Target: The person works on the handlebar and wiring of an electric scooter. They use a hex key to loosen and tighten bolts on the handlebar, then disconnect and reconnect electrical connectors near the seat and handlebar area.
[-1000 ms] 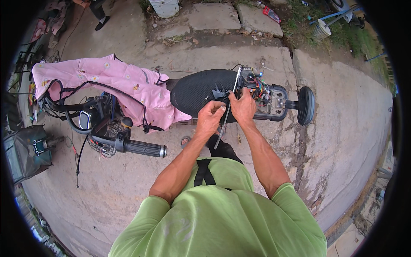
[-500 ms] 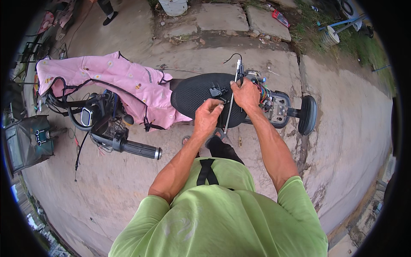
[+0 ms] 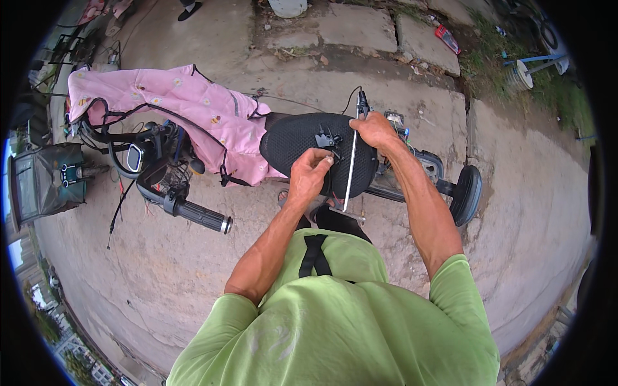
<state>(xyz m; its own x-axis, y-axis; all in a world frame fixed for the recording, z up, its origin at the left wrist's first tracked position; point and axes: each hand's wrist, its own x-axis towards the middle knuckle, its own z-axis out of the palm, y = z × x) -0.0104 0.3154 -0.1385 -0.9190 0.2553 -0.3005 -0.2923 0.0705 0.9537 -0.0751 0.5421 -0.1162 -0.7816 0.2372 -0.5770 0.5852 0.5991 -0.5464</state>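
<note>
My right hand (image 3: pixel 373 130) grips a long silver rod (image 3: pixel 349 180) near its black upper end (image 3: pixel 362 103), from which a thin black cable loops. A metal crosspiece (image 3: pixel 349 215) shows at the rod's lower end. The rod slants across the black mesh-covered seat (image 3: pixel 283 145) of a partly stripped scooter. My left hand (image 3: pixel 312 168) is pinched at the seat, left of the rod, on something small that I cannot make out, just below a small black bracket (image 3: pixel 327 139). Coloured wires and a bare frame (image 3: pixel 428 167) are partly hidden behind my right arm.
A pink quilted cover (image 3: pixel 161 90) drapes the scooter's front, beside handlebars with a rubber grip (image 3: pixel 199 213). A black padded piece (image 3: pixel 467 193) ends the rear. A covered vehicle (image 3: pixel 45 183) stands at left, a white bucket (image 3: pixel 287 8) behind. Another person's foot (image 3: pixel 190 11) shows at top.
My right hand has shifted up and right along with the rod, whose lower crosspiece now shows more clearly. The view has tilted slightly. My left hand stays pinched at the seat.
</note>
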